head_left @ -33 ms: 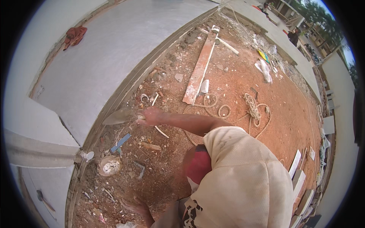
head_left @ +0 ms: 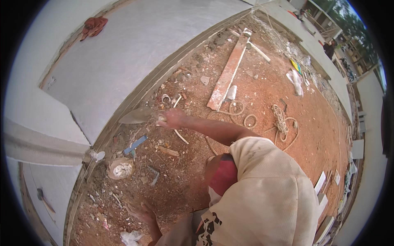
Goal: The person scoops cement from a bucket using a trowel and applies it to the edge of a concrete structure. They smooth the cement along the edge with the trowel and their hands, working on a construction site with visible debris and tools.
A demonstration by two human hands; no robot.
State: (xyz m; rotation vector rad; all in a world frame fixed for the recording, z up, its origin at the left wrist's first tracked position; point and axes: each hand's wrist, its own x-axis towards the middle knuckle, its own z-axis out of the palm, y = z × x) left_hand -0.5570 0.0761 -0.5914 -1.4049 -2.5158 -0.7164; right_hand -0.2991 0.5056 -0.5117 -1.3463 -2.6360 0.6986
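My right hand (head_left: 170,118) grips the handle of a metal trowel (head_left: 133,116), whose blade points left over rubble beside the concrete edge. A bare arm runs from it to beige clothing (head_left: 266,197) with dark red fabric, filling the lower right. My left hand (head_left: 140,212) is low in the picture over the dirt, fingers spread, holding nothing visible. Near the hands lie a blue strip (head_left: 135,144), a pale plaster lump (head_left: 122,169), a thin white pipe (head_left: 180,136) and small debris.
Grey floor slab (head_left: 106,57) at left, with red cloth (head_left: 93,27). A stained plank (head_left: 227,71), coiled rope (head_left: 280,123), white bag (head_left: 294,82) and loose boards (head_left: 322,184) lie on red soil. People (head_left: 329,48) are in the far background.
The view has shifted, so the scene sits further right and, lower down, higher in the picture. My right hand still holds the trowel; my left hand has moved slightly leftward over the dirt.
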